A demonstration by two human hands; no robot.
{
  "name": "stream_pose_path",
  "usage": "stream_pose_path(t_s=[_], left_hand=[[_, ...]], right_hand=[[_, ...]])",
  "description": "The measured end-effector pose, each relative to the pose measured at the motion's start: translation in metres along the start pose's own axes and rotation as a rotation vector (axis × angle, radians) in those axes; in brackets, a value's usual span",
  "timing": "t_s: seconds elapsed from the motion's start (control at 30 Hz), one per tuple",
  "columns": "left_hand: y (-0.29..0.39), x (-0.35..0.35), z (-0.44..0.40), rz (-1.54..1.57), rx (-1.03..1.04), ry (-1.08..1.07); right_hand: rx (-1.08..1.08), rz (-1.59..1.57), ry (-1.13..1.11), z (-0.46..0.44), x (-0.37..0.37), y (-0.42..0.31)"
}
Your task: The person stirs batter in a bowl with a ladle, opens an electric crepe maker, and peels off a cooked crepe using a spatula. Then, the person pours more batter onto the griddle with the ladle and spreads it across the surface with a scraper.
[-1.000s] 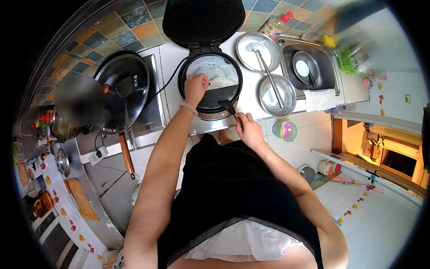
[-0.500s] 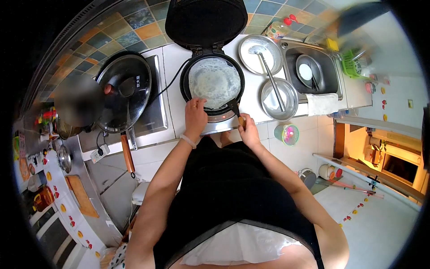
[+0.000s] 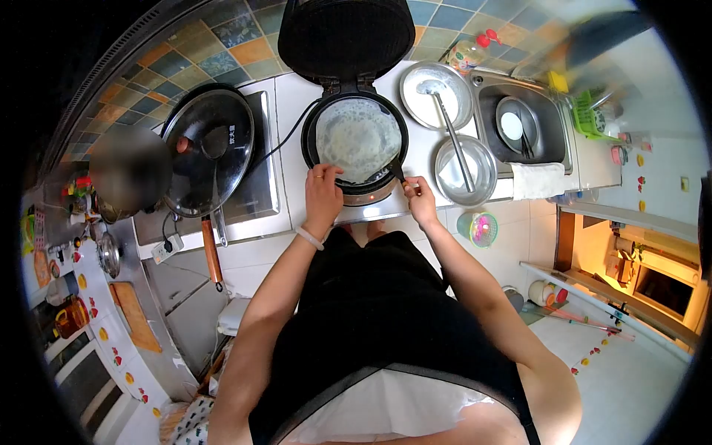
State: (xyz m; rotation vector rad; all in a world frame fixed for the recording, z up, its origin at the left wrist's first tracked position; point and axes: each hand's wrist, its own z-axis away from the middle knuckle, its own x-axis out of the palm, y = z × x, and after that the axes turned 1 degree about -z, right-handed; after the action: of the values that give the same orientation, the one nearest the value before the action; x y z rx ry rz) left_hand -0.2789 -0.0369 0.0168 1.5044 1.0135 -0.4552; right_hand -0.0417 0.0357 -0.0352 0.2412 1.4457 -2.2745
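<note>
A thin pale pancake [image 3: 357, 137] lies on the round black plate of an electric griddle [image 3: 306, 141], whose lid [image 3: 347, 44] stands raised behind it. My left hand [image 3: 324, 196] is at the near left edge of the pancake, fingers bent together and closed on that edge; the fingertips are small and partly hidden. In my right hand [image 3: 421, 202] is a spatula [image 3: 398, 171] with a dark blade and wooden handle. Its blade touches the near right edge of the pancake, at the plate's rim.
Right of the griddle stand two metal bowls [image 3: 486, 152], with a ladle [image 3: 455, 141] laid across them. Farther right is a sink [image 3: 552, 159] holding a bowl. A lidded wok [image 3: 241, 148] sits on the stove at left, its wooden handle [image 3: 212, 256] jutting past the counter. A cord runs left from the griddle.
My right hand has shifted slightly right and up, and the spatula blade has moved right along the pancake's edge. My left hand stays near the same edge. The whole view has shifted slightly.
</note>
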Motion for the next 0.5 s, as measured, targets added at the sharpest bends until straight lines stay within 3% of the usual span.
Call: stream_pose_path(t_s=[0.17,0.3,0.5], left_hand=[[0.002,-0.001,0.000,-0.005,-0.021,-0.008],[0.005,-0.002,-0.005,0.015,-0.086,-0.028],[0.009,0.002,-0.004,0.071,-0.131,-0.014]], right_hand=[[-0.182,-0.109,-0.045,-0.045,0.007,0.000],[-0.051,0.016,0.046,-0.060,-0.007,0.006],[-0.104,-0.068,-0.080,-0.096,0.005,-0.025]])
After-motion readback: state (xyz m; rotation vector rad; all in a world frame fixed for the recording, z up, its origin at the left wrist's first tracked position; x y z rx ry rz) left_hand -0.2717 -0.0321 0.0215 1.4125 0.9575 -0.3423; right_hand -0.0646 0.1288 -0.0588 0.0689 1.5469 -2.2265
